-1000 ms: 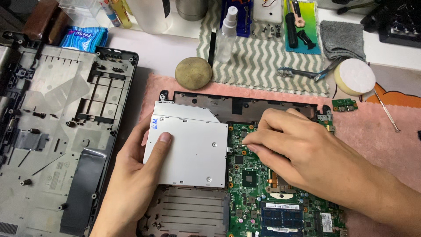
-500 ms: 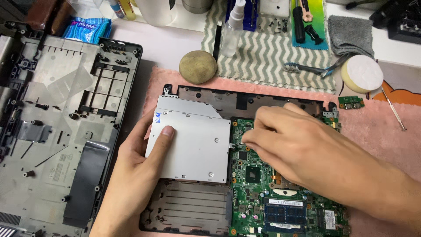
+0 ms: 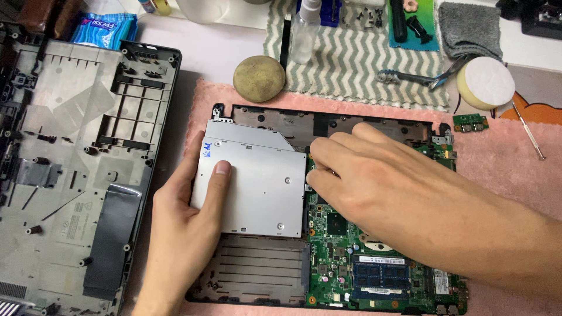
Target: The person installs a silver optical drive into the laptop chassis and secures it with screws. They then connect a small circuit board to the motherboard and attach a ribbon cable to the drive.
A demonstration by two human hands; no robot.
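Here, left hand (image 3: 187, 228) gripping silver optical drive (image 3: 252, 181) at its left edge, thumb flat on top, inside laptop base's (image 3: 257, 275) upper left corner; right hand (image 3: 374, 181) half-curled, fingertips on green motherboard (image 3: 357, 269) beside drive.

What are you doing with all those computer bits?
A person has an opened laptop lying on a pink mat. The left hand grips a flat silver drive by its left edge, thumb on top. The right hand rests its fingertips on the green circuit board beside the drive.
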